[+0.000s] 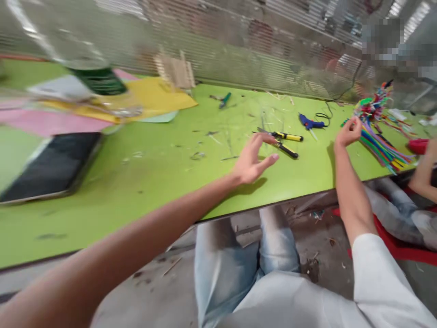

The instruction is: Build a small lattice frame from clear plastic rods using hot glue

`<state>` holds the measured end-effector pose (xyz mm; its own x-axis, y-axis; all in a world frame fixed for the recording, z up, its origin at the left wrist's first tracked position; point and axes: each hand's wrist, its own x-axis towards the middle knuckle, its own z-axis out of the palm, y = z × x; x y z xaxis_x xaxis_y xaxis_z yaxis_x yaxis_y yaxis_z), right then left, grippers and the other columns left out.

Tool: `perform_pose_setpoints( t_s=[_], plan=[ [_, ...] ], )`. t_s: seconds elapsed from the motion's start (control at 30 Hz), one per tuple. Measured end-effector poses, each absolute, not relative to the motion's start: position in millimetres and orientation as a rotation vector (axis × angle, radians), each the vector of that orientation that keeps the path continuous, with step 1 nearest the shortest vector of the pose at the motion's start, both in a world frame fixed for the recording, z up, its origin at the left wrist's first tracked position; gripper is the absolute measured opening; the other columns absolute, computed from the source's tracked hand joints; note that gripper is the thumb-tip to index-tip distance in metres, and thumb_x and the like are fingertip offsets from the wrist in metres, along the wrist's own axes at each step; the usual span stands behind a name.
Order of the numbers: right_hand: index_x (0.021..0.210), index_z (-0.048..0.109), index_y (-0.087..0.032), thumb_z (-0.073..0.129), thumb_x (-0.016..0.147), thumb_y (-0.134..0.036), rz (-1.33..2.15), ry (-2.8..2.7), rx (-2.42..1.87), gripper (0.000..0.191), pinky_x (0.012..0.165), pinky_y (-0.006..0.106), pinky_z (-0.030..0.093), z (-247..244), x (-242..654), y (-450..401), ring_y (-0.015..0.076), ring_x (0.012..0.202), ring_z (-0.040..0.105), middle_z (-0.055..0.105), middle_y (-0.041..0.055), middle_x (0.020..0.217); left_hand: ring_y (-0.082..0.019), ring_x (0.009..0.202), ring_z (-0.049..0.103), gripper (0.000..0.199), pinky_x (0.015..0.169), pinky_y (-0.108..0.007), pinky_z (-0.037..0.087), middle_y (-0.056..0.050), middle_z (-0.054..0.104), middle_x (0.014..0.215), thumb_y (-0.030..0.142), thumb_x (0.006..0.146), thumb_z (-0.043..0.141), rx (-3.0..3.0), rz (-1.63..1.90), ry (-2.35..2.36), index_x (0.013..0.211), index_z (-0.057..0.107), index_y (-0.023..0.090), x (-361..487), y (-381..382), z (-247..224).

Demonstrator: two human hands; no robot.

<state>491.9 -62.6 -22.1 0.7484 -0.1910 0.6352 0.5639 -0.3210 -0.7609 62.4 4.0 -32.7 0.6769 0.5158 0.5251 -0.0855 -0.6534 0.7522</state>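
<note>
The person's left hand [251, 159] is hovering open above a lime-green table [136, 182], fingers spread and holding nothing. Just beyond its fingertips, yellow-and-black-handled scissors [285, 142] are lying on the tabletop, and the hand does not seem to be touching them. The right hand [347, 132] is rising with its fingers loosely curled, just beside a bundle of multicoloured strips [382, 146]; whether it has hold of a strip cannot be told.

Between the two hands and farther out, a blue hot glue gun [310, 121] is lying with its black cord [327, 109] trailing away. Well left of the left hand, a small green-handled tool [223, 100] is resting near a stick construction [175, 70] and yellow paper [164, 95]. Pink paper [51, 123] and a black phone [51, 166] are lying farther left. A blurred glass bottle [99, 79] is standing in the way of that corner, partly hiding the papers. Past the right hand, a co-worker's arm [423, 171] is entering at the table's edge beside a red object [418, 146]. A red chair [385, 232] is showing below, and shavings are littering the tabletop.
</note>
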Motion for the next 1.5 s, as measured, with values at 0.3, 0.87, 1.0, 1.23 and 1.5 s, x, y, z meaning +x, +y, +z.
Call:
perform_pose_setpoints(
  t_s=[0.3, 0.87, 1.0, 1.23, 1.5],
  plan=[
    [0.118, 0.083, -0.01, 0.053, 0.114, -0.031, -0.806, -0.209, -1.755, 0.037, 0.086, 0.04, 0.064, -40.6, 520.1, -65.1, 0.0214, 0.074, 0.069, 0.068, 0.004, 0.078, -0.041, 0.157, 0.06, 0.052, 0.138, -0.065, 0.039, -0.026, 0.064, 0.16, 0.043, 0.104, 0.055, 2.659, 0.632, 0.49, 0.145, 0.066, 0.012, 67.3, 19.0, -41.8],
    [0.113, 0.077, -0.01, 0.053, 0.115, -0.023, -0.863, -0.328, -1.769, 0.027, 0.088, 0.039, 0.062, -46.2, 515.8, -51.8, 0.0195, 0.076, 0.069, 0.065, 0.0018, 0.08, -0.044, 0.133, 0.078, 0.047, 0.119, -0.062, 0.059, -0.024, 0.084, 0.131, 0.035, 0.107, 0.052, 2.909, 0.338, 0.938, 0.134, 0.083, 0.01, 52.6, 36.6, -12.2],
    [0.116, 0.075, -0.011, 0.045, 0.119, -0.027, -0.894, -0.348, -1.749, 0.035, 0.085, 0.04, 0.062, -46.6, 513.5, -50.5, 0.0207, 0.076, 0.07, 0.066, 0.0033, 0.081, -0.043, 0.125, 0.081, 0.043, 0.106, -0.056, 0.064, -0.021, 0.086, 0.125, 0.032, 0.105, 0.05, 2.902, 0.299, 0.963, 0.115, 0.088, 0.016, 52.4, 38.8, -11.5],
    [0.115, 0.077, -0.011, 0.049, 0.12, -0.03, -0.898, -0.352, -1.753, 0.033, 0.087, 0.04, 0.061, -48.9, 520.2, -48.5, 0.0197, 0.074, 0.067, 0.062, 0.0005, 0.078, -0.04, 0.117, 0.082, 0.046, 0.086, -0.048, 0.064, -0.019, 0.086, 0.121, 0.031, 0.105, 0.046, 2.868, 0.307, 0.989, 0.11, 0.09, 0.02, 52.3, 42.4, -15.5],
    [0.115, 0.077, -0.013, 0.038, 0.123, -0.046, -0.932, -0.34, -1.714, 0.052, 0.087, 0.043, 0.063, -53.8, 528.7, -46.4, 0.02, 0.075, 0.07, 0.066, 0.0035, 0.084, -0.04, 0.123, 0.081, 0.052, 0.095, -0.047, 0.064, -0.022, 0.084, 0.132, 0.031, 0.113, 0.044, 2.823, 0.395, 0.942, 0.14, 0.084, 0.012, 49.5, 46.4, -12.0]
  ],
)
